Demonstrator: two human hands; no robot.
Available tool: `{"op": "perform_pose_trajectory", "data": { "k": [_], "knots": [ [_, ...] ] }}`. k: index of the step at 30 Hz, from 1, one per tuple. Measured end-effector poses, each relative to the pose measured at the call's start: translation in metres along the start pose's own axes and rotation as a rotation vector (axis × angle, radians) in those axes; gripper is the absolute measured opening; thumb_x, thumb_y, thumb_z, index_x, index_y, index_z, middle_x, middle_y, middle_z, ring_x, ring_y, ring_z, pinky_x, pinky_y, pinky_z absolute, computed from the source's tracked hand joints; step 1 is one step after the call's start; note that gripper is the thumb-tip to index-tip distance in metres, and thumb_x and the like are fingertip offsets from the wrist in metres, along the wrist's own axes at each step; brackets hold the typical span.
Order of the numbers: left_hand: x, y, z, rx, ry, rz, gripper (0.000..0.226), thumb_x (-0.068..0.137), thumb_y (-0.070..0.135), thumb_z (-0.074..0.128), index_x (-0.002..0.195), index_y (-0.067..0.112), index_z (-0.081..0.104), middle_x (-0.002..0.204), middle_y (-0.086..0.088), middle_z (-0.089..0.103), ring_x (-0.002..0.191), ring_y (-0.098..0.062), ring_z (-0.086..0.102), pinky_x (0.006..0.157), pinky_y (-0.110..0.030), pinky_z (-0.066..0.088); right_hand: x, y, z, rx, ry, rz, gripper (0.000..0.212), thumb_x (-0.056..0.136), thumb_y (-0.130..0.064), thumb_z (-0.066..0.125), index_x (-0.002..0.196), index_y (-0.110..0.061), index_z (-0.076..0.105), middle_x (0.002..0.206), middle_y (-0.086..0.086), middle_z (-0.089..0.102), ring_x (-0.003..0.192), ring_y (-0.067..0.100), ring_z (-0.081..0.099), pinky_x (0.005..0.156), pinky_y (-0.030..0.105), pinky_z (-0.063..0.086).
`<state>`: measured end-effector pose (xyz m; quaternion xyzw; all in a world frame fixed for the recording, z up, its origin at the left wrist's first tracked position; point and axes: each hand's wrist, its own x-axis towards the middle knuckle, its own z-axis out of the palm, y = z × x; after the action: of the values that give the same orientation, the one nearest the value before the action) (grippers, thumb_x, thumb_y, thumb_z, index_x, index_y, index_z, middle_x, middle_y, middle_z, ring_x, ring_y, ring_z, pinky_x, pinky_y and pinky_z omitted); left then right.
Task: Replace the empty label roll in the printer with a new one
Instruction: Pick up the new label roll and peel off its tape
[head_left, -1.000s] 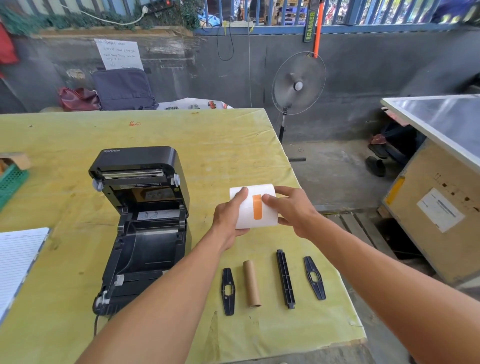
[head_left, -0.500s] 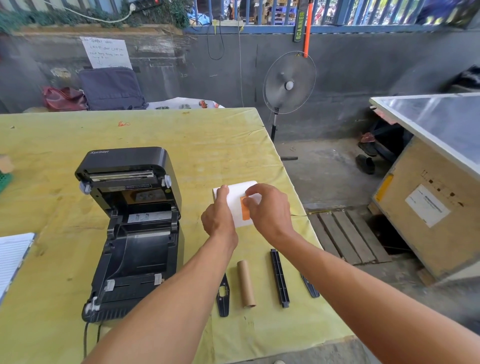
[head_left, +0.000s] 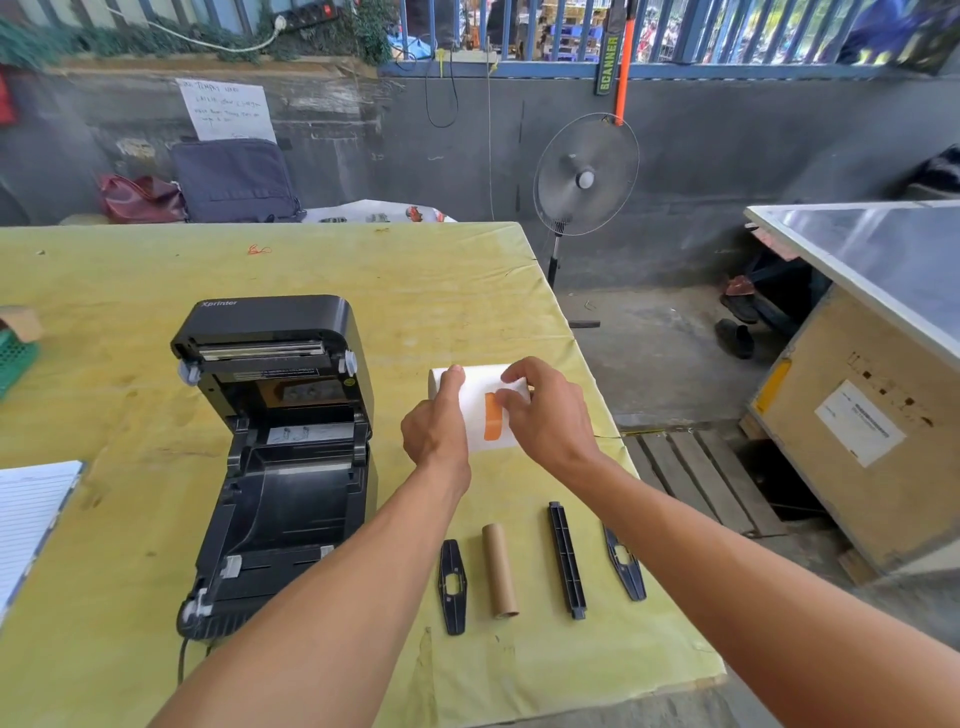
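The new label roll (head_left: 474, 415) is held over the table (head_left: 363, 270) just right of the open printer (head_left: 280, 467). The left hand (head_left: 439, 431) grips its left end, thumb laid along the top, and the right hand (head_left: 545, 415) curls its fingertips onto the orange tape (head_left: 492, 423) that seals the roll, apparently picking at its upper end. The likeliest mishap is a hard pull that tears the outer label along with the tape, or a slack left grip that lets the freed roll unspool (it is close to the table's right edge and could drop to the floor). The spindle (head_left: 567, 561), the two side guides (head_left: 452, 587) and the empty core (head_left: 500, 569) lie under the forearms, where a sweeping arm may knock them off.
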<state>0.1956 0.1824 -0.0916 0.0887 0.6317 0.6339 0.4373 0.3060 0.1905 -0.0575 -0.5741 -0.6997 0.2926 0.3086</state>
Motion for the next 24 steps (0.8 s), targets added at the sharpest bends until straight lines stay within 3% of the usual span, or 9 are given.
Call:
{"op": "perform_pose_trajectory", "data": {
  "k": [2,4,7,9,13,19,24],
  "knots": [
    [-0.001,0.003,-0.002,0.016,-0.015,-0.011,0.052,0.052,0.062,0.071,0.066,0.012,0.063,0.074,-0.004,0.063,0.077,-0.028,0.062,0.079,-0.044,0.056,-0.003,-0.001,0.000,-0.062,0.006,-0.073,0.025,0.092,-0.021,0.062,0.117,-0.018,0.067,0.100,0.006,0.070,0.081,0.028,0.064,0.064,0.028,0.047],
    [0.001,0.005,-0.006,0.044,-0.060,-0.033,0.054,0.054,0.063,0.073,0.071,0.012,0.065,0.082,-0.007,0.067,0.083,-0.031,0.065,0.084,-0.047,0.055,-0.004,-0.006,0.002,-0.084,0.031,-0.094,0.021,0.092,-0.018,0.064,0.111,-0.015,0.071,0.104,0.007,0.072,0.080,0.028,0.066,0.071,0.033,0.051],
    [0.004,0.008,-0.017,0.067,-0.182,-0.048,0.049,0.060,0.060,0.075,0.078,0.015,0.070,0.079,-0.004,0.071,0.075,-0.026,0.068,0.080,-0.044,0.057,0.000,-0.013,0.003,-0.075,0.060,-0.042,0.010,0.091,-0.014,0.062,0.093,-0.016,0.072,0.082,0.006,0.070,0.065,0.026,0.058,0.058,0.029,0.043],
    [0.008,0.013,-0.027,0.085,-0.303,-0.038,0.044,0.061,0.057,0.076,0.083,0.019,0.073,0.074,0.001,0.073,0.072,-0.020,0.070,0.075,-0.039,0.056,0.002,-0.018,0.003,-0.079,0.070,0.000,0.011,0.090,-0.013,0.061,0.088,-0.017,0.071,0.080,0.005,0.067,0.065,0.027,0.058,0.055,0.027,0.038],
    [0.016,0.020,-0.047,0.165,-0.515,0.023,0.030,0.073,0.036,0.079,0.094,0.015,0.076,0.094,-0.001,0.075,0.096,-0.022,0.068,0.085,-0.040,0.052,0.008,-0.027,0.004,-0.099,0.066,0.093,0.015,0.090,-0.010,0.055,0.088,-0.016,0.069,0.091,0.009,0.070,0.078,0.032,0.063,0.053,0.027,0.038],
    [0.017,0.022,-0.066,0.256,-0.541,0.144,0.031,0.084,0.042,0.073,0.094,0.013,0.073,0.097,-0.004,0.072,0.093,-0.018,0.067,0.084,-0.041,0.054,0.003,-0.035,0.012,-0.085,0.047,0.129,0.021,0.089,-0.009,0.050,0.086,-0.017,0.068,0.101,0.008,0.069,0.090,0.034,0.063,0.067,0.032,0.045],
    [0.020,0.018,-0.072,0.281,-0.558,0.133,0.033,0.084,0.047,0.071,0.087,0.014,0.073,0.087,-0.001,0.071,0.084,-0.017,0.068,0.081,-0.042,0.057,-0.008,-0.031,0.019,-0.017,0.042,0.152,0.017,0.091,-0.011,0.049,0.088,-0.018,0.065,0.103,0.007,0.066,0.089,0.033,0.062,0.063,0.032,0.043]
  ]
}}
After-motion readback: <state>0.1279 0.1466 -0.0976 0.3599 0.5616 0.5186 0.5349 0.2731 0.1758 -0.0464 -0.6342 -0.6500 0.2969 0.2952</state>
